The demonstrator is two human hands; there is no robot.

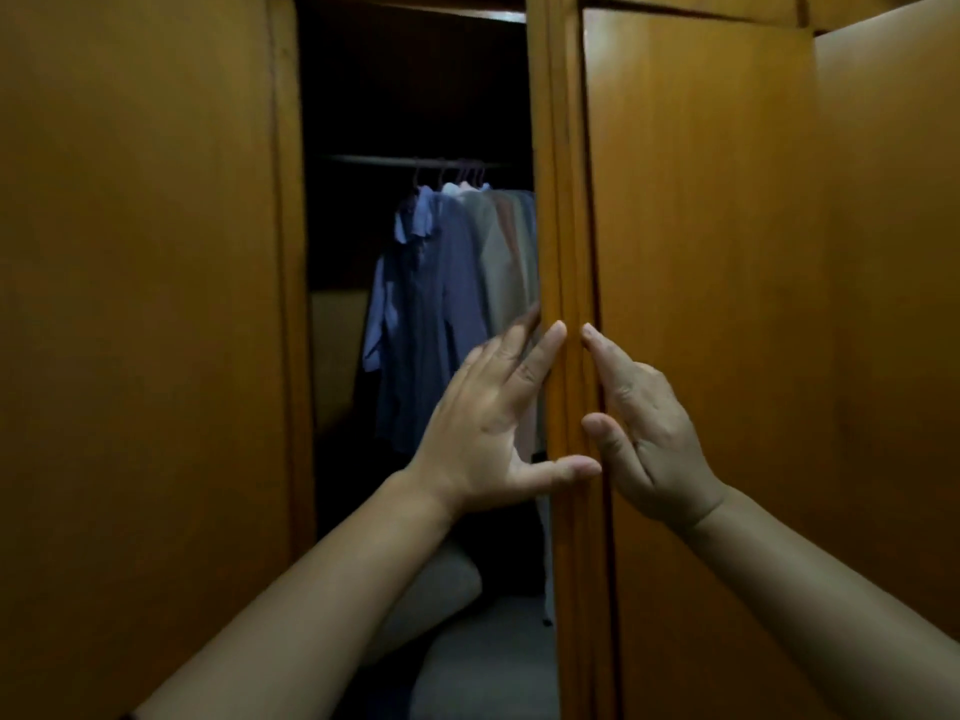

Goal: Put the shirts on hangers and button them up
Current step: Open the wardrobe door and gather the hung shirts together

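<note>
A person stands close to a tall wooden wardrobe, both bare arms reaching forward. The left door (140,304) is swung open, showing a dark interior; the right door (701,304) is partly open, with its long vertical edge (569,283) facing the viewer.

The left hand (493,433) is spread wide, fingers straight, holding nothing; its fingertips lie against the inner side of that edge and its thumb reaches across the front. The right hand (644,423) is also flat and empty, fingers straight, resting against the outer side of the same edge. The two hands sit just beside each other with the door's edge between them.

Inside, several shirts (441,304) already hang on hangers from a rail (405,161), bunched toward the right — a blue one in front, paler ones behind. The light is too dim to tell whether they are buttoned.

The step in hand looks like moving this door, though whether to open or close it cannot be told. To do it well, the hands should steady the edge from both sides and swing it slowly, keeping fingertips out of the gap at the closing side — and making sure the nearest sleeve is tucked behind the rail line so no cloth is caught.
</note>
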